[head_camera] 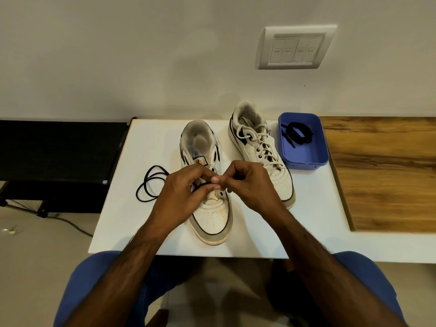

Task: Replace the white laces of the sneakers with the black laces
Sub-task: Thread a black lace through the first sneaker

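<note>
Two white sneakers stand on the white table (132,220), toes toward me. The left sneaker (210,215) has no white lace; a black lace (151,185) runs from its eyelets and loops on the table to its left. My left hand (181,194) and my right hand (250,182) meet over its eyelets, both pinching the black lace. The right sneaker (259,147) still carries its white laces (252,135). A second black lace (297,133) lies coiled in a blue tray (304,156).
The blue tray stands at the table's back right, beside the right sneaker. A wooden surface (387,171) adjoins the table on the right. A black stand (59,149) is at the left, with a cable on the floor. The wall with a switch panel (297,48) is behind.
</note>
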`<control>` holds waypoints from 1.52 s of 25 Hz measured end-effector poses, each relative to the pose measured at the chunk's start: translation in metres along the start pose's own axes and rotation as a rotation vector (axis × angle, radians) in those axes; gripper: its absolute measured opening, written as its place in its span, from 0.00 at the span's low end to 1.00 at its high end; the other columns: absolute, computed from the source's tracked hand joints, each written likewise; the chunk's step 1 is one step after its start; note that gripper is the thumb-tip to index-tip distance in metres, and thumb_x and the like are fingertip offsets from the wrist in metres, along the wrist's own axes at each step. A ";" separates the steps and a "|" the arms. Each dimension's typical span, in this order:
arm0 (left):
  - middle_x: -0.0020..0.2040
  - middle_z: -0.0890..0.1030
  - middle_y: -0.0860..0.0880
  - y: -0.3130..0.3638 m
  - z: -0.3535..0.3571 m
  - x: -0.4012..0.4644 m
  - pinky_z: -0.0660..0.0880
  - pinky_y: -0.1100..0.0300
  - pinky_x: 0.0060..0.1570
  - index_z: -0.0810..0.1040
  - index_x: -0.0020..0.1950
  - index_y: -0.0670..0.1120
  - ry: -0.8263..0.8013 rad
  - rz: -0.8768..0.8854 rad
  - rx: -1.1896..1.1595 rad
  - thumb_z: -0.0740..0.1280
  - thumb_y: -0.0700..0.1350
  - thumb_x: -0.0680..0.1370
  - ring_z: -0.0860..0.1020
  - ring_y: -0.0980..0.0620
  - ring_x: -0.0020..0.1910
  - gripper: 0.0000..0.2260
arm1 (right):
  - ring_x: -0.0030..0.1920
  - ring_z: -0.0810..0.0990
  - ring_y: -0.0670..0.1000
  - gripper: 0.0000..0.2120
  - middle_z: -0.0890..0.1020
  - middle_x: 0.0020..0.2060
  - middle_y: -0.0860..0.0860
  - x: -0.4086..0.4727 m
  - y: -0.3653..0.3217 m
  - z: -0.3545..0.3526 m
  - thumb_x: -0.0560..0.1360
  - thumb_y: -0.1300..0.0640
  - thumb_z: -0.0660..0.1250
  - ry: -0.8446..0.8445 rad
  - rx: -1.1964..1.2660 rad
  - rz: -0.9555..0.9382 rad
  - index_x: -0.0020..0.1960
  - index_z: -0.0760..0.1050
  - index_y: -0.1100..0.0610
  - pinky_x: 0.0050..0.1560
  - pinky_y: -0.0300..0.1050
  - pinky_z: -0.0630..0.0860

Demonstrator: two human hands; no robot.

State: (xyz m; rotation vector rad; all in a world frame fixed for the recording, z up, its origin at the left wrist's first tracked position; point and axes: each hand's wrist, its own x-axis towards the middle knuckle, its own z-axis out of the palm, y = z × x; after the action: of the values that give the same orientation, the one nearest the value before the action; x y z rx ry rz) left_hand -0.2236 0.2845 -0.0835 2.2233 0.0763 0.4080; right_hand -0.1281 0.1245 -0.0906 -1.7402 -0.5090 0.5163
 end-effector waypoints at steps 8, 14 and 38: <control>0.42 0.81 0.56 -0.018 -0.006 -0.001 0.71 0.74 0.43 0.85 0.47 0.46 -0.037 -0.051 0.125 0.76 0.36 0.74 0.79 0.60 0.44 0.06 | 0.37 0.80 0.45 0.13 0.81 0.37 0.47 -0.006 0.006 0.006 0.72 0.47 0.76 0.028 -0.353 0.111 0.45 0.76 0.54 0.38 0.41 0.76; 0.44 0.74 0.58 -0.022 0.003 -0.006 0.70 0.70 0.43 0.85 0.47 0.49 -0.136 -0.066 0.190 0.75 0.40 0.74 0.76 0.59 0.46 0.05 | 0.39 0.80 0.48 0.18 0.82 0.37 0.47 -0.014 0.007 0.023 0.70 0.44 0.76 0.109 -0.560 0.105 0.47 0.76 0.56 0.40 0.44 0.76; 0.36 0.76 0.59 -0.026 0.014 0.003 0.76 0.48 0.43 0.83 0.41 0.53 -0.186 -0.012 0.276 0.71 0.51 0.70 0.75 0.58 0.38 0.04 | 0.39 0.86 0.47 0.03 0.86 0.36 0.49 -0.021 0.028 0.007 0.75 0.55 0.74 0.094 -0.155 0.230 0.45 0.83 0.54 0.49 0.54 0.84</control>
State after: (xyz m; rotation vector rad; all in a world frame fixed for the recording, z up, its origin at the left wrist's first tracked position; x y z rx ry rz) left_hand -0.2146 0.2910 -0.1107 2.5210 0.0487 0.1912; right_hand -0.1471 0.1121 -0.1174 -1.9750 -0.2895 0.5661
